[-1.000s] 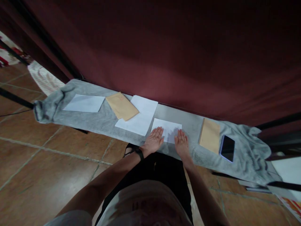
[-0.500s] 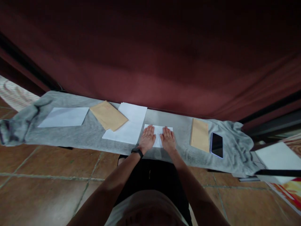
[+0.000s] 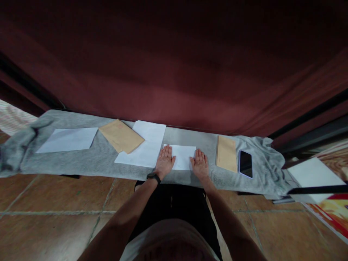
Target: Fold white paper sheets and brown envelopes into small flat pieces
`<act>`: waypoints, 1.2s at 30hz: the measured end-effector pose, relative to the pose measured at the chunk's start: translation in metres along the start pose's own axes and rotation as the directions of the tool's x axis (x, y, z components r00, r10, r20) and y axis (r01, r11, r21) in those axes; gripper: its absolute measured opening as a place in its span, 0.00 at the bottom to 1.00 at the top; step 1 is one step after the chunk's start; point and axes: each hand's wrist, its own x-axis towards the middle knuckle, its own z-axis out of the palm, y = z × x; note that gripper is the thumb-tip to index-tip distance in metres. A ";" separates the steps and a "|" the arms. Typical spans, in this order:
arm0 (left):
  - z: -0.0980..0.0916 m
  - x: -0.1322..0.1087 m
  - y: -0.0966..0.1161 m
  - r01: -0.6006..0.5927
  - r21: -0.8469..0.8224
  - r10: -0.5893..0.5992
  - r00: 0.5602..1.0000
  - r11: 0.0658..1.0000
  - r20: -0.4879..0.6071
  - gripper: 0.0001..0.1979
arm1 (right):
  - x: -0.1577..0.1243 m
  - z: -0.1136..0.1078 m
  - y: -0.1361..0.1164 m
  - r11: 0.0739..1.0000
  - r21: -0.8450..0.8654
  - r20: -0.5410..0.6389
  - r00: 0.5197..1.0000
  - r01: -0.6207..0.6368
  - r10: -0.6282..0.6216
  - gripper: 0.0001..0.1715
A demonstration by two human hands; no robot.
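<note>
A small white folded sheet [image 3: 182, 156] lies on a grey cloth [image 3: 103, 163] that covers a narrow table. My left hand [image 3: 165, 160] rests flat on the sheet's left end, fingers stretched out, with a black watch on the wrist. My right hand [image 3: 200, 164] lies flat on its right end, fingers likewise extended. Neither hand grips anything.
Left of the hands lie a larger white sheet [image 3: 145, 146], a brown envelope [image 3: 121, 136] overlapping it, and a white envelope [image 3: 67, 140]. To the right are another brown envelope [image 3: 226, 153] and a dark phone [image 3: 245, 163]. A dark red curtain hangs behind; tiled floor lies below.
My hands slid apart from the middle of the small sheet to its two ends. The view swung slightly, shifting the table in the frame.
</note>
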 end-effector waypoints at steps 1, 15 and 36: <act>-0.001 -0.001 0.000 0.003 0.001 -0.003 1.000 1.000 -0.006 0.33 | -0.001 -0.003 0.001 1.000 0.006 -0.005 1.000 -0.014 0.014 0.34; -0.009 -0.046 0.027 -0.212 -0.020 0.213 0.976 0.977 0.041 0.30 | 0.005 -0.038 -0.010 0.807 0.265 0.336 0.835 -0.527 0.435 0.21; -0.037 -0.071 0.049 -0.208 -0.029 0.208 0.978 0.978 -0.005 0.27 | -0.084 -0.063 -0.039 -0.233 0.736 0.677 0.686 -0.636 0.266 0.27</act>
